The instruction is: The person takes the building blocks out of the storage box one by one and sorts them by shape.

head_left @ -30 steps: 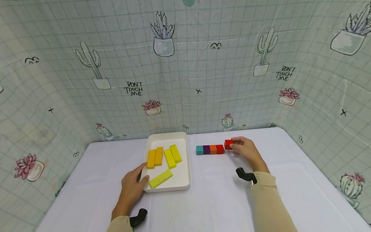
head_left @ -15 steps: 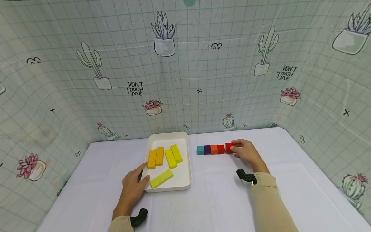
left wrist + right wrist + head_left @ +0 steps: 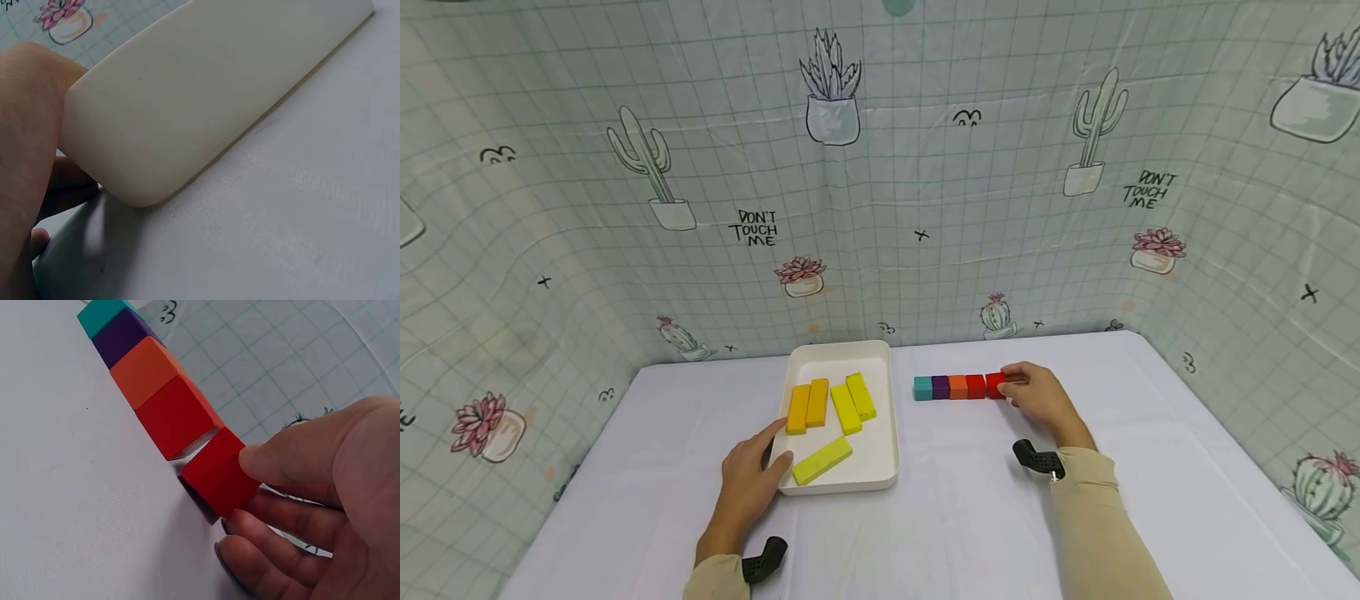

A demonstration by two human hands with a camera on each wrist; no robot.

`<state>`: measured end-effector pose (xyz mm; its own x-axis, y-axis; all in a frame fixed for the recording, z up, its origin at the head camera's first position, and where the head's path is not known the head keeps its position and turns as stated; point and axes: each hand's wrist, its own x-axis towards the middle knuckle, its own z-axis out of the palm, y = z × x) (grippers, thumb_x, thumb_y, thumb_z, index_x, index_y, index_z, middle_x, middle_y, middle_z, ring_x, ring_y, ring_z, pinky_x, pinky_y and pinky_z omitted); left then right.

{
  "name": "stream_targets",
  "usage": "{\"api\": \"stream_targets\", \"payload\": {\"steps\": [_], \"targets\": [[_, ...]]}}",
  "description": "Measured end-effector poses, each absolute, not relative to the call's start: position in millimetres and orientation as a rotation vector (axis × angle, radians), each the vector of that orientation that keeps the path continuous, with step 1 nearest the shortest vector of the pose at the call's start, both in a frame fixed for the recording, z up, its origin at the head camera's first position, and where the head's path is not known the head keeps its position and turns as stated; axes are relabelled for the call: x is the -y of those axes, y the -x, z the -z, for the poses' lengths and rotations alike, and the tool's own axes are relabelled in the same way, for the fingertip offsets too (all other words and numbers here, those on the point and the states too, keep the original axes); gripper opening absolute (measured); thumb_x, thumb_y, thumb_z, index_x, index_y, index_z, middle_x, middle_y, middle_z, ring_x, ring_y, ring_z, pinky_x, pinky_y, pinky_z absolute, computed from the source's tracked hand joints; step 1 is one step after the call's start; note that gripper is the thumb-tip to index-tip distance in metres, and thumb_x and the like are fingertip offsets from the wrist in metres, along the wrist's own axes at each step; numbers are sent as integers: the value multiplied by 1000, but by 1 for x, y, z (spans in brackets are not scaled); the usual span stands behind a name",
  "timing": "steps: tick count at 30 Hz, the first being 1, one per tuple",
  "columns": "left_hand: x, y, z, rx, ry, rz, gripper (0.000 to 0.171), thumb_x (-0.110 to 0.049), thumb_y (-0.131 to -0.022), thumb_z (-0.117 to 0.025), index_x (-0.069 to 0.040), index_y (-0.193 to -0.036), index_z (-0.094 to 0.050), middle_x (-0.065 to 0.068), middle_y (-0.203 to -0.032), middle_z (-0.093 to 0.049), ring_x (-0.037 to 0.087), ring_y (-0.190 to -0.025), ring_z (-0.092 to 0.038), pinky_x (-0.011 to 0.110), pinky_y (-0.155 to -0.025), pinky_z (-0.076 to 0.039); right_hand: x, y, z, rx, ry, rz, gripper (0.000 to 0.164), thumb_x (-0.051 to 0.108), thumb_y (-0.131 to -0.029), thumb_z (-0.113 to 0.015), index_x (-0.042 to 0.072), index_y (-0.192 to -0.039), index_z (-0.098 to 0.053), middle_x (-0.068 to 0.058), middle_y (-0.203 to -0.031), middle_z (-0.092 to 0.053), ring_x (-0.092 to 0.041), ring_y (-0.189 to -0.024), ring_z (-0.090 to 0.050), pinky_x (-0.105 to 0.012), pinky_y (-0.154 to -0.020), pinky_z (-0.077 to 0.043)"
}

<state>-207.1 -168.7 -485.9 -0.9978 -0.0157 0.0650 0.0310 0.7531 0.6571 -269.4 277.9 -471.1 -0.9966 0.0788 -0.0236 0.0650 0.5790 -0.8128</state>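
Observation:
My right hand [image 3: 1037, 396] pinches a red block [image 3: 219, 475] between thumb and fingers at the right end of a row. A narrow gap shows between it and the neighbouring red block [image 3: 178, 419] in the right wrist view. Further left in that row come an orange block [image 3: 958, 387], a purple block [image 3: 940, 387] and a teal block [image 3: 922, 388]. My left hand [image 3: 752, 475] grips the near left side of a white tray [image 3: 187, 94]. In the left wrist view its wall hides part of the fingers.
Inside the tray lie two amber blocks [image 3: 807, 406], two yellow blocks [image 3: 853, 402] and a lime-yellow block [image 3: 822, 461]. A white cloth [image 3: 970, 517] covers the table. Behind it hangs a gridded curtain [image 3: 880, 192] with cactus prints.
My right hand has lowered the red block and brought it left, close up to the row's end. The left hand stays on the tray.

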Motion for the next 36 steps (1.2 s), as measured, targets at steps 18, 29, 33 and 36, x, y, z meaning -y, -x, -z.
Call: {"api": "stream_targets", "payload": {"steps": [18,29,33,36], "targets": [[166,202,486,2870,14,1073,61,-24,-95,-60,-17,-153,-44,17,-150,-48,39,-135,-41,65,-113,-22,-277,264,458,2758,117,-1348,44,18,-99,-56,-4,-137,-55,-24,-130,-61,-34,-105,-65,-42,-86,-57],[166,203,486,2868,32,1070,59,-24,-95,-60,-16,-152,-45,17,-149,-49,39,-136,-41,65,-114,-20,-251,259,437,2625,83,-1361,40,20,-98,-58,0,-132,-60,-19,-120,-67,-35,-111,-63,-47,-92,-54],[166,203,486,2860,43,1069,58,-24,-96,-60,-17,-152,-46,17,-149,-50,39,-135,-41,64,-114,-21,-241,260,434,2631,56,-1373,37,21,-98,-58,2,-131,-62,-16,-119,-68,-33,-111,-63,-46,-91,-55],[166,202,486,2859,43,1071,58,-23,-96,-60,-17,-152,-46,17,-148,-50,39,-136,-41,64,-114,-22,-233,260,433,2619,16,-1401,34,20,-98,-60,4,-128,-64,-14,-117,-69,-31,-108,-64,-44,-90,-55]]}}
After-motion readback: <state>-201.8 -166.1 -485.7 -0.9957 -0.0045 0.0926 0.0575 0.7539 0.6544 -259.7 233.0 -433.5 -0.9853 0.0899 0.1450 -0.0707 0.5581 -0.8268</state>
